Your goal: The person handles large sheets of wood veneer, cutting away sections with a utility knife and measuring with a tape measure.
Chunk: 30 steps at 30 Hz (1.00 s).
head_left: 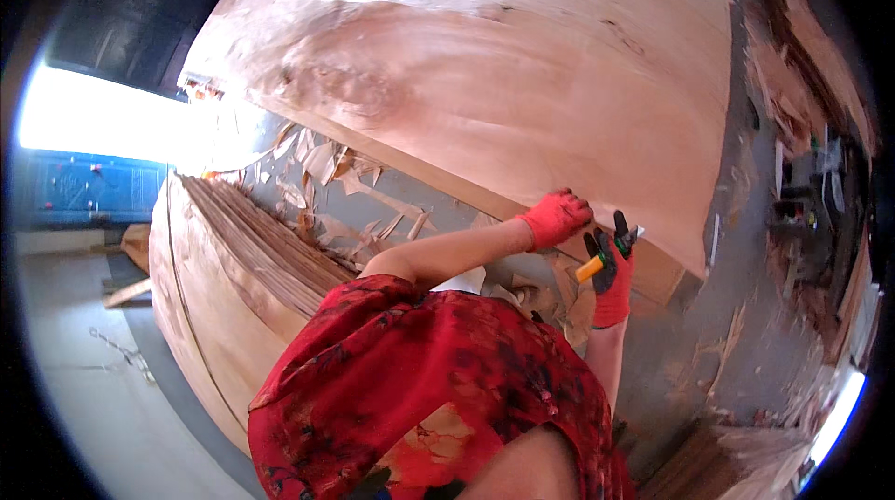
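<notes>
A wide, thin sheet of pale reddish wood veneer lies in front of me, with wavy grain and a rough patch toward its left. My left hand, in a red glove, is at the sheet's near edge, its fingers curled on the veneer; the fingertips are partly hidden. Just to its right is my right hand, in a red glove with dark palm and fingers. It is closed around a knife with a yellow handle, and a short pale tip shows past the fingers beside the sheet.
Torn veneer scraps litter the grey floor below the sheet's left edge. A strapped stack of veneer stands close at my left. More ragged wood pieces lie along the right. At far left is a blue panel beneath a bright opening.
</notes>
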Available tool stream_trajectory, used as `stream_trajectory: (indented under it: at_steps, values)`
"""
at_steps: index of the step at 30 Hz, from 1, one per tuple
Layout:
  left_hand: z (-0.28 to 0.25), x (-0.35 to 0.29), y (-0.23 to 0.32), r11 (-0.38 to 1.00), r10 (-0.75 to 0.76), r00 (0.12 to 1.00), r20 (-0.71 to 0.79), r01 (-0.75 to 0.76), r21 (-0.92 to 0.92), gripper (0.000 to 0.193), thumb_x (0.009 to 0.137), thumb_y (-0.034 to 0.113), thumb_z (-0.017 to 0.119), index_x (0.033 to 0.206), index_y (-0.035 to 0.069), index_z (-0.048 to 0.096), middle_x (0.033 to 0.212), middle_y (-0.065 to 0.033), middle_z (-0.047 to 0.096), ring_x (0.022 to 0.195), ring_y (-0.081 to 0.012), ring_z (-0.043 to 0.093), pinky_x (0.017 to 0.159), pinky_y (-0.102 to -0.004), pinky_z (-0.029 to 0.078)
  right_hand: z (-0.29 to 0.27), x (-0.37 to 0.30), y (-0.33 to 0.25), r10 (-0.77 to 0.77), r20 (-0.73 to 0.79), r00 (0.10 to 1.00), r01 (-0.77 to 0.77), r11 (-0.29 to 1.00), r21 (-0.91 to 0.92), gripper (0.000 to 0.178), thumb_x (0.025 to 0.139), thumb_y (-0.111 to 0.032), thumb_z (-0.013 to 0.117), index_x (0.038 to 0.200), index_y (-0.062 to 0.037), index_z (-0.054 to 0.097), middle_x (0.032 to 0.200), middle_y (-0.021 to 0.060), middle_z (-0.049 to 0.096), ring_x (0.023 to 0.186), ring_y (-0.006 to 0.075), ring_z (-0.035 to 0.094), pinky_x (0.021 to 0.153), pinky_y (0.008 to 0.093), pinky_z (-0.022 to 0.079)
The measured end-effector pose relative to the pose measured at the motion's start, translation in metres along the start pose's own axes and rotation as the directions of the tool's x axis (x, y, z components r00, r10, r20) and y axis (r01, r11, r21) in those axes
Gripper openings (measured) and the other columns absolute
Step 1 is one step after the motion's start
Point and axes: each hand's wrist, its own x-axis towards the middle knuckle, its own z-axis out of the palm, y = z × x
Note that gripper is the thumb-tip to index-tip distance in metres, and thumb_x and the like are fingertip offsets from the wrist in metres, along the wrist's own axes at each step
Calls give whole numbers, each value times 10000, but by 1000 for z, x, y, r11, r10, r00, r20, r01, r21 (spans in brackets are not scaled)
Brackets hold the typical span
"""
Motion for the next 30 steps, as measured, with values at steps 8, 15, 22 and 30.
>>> stream_trajectory:
  at_steps: [8,15,22,30]
  values:
    - [-68,-32,-9,993,-44,991,-123,30,-116,567,809,330,710,1244,17,524,1220,-166,557,1172,-336,503,1038,-474,365,34,9,-1,-118,-103,988,98,979,-178,602,932,-4,589,1485,-71,361,1177,93,551,1067,206,593,928,432,541]
    - [-121,-78,-54,966,-161,944,-288,91,-241,569,823,270,700,1289,10,504,1296,-179,533,1274,-346,455,1113,-499,315,95,40,-27,-273,-12,962,236,853,-466,539,942,-39,596,1456,-67,434,1257,60,531,988,131,578,866,340,564]
    - [-166,-174,-96,889,-449,825,-343,376,-260,415,887,217,635,1250,32,557,1236,-172,602,1170,-350,554,1092,-483,365,202,85,-59,-358,195,913,394,655,-645,546,934,-46,614,1452,-58,444,1141,50,626,806,101,608,715,241,514]
    - [-180,-360,-95,528,-845,436,-310,772,-354,321,897,232,638,1162,52,642,1085,-196,666,1003,-367,635,871,-436,513,341,158,-36,-240,504,830,558,328,-762,449,924,-114,607,1364,-76,525,919,24,635,657,84,574,510,261,457]
